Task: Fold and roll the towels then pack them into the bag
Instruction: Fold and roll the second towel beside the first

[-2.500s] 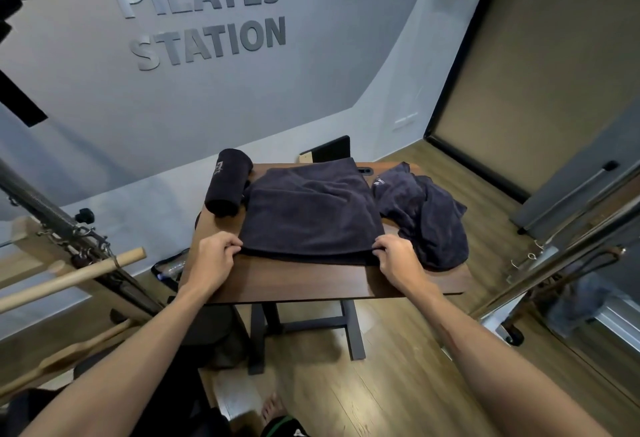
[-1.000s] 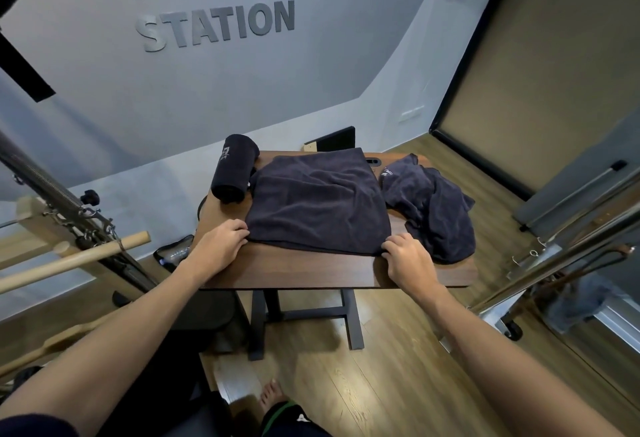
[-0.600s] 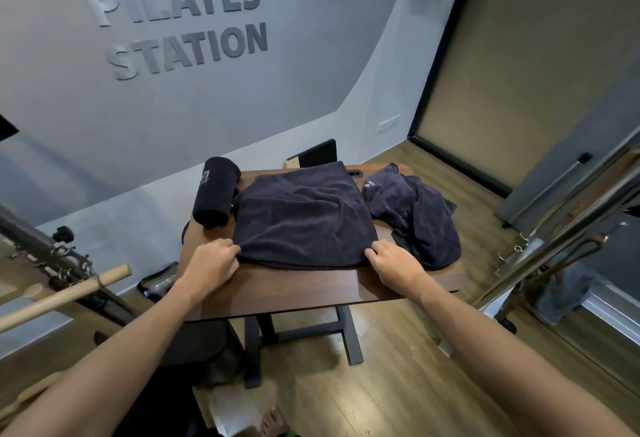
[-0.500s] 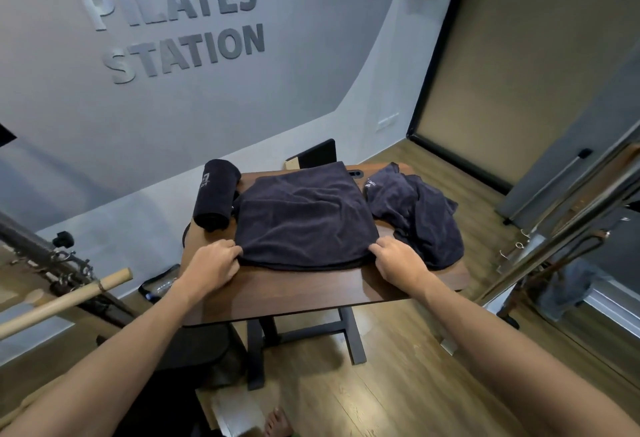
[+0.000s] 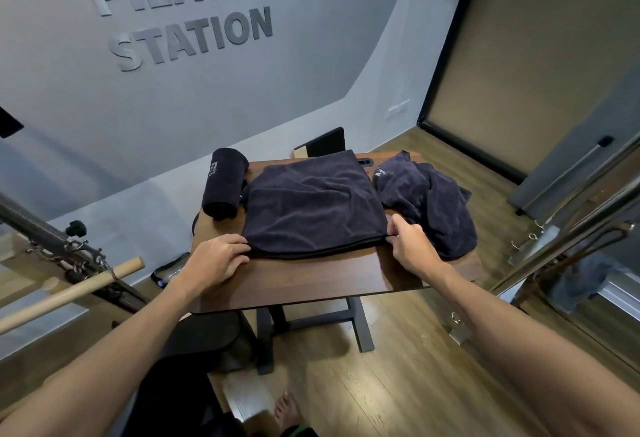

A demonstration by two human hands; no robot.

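A dark navy folded towel [image 5: 311,204] lies flat in the middle of the small wooden table [image 5: 311,284]. My left hand [image 5: 216,260] grips its near left corner with curled fingers. My right hand [image 5: 410,246] pinches its near right corner, thumb on top. A rolled dark towel [image 5: 223,182] with a small logo lies at the table's far left. A crumpled dark towel [image 5: 429,201] sits in a heap at the right side. No bag can be clearly made out.
A black flat object [image 5: 325,142] leans behind the table's far edge. A wooden bar [image 5: 69,293] and metal springs of exercise equipment stand at the left. Metal frame rails [image 5: 571,225] run along the right. Wood floor surrounds the table; my bare foot [image 5: 287,410] is below.
Both hands have stayed at the folded towel's near corners. The right hand's thumb has come up onto the corner. The view shifted as my head moved.
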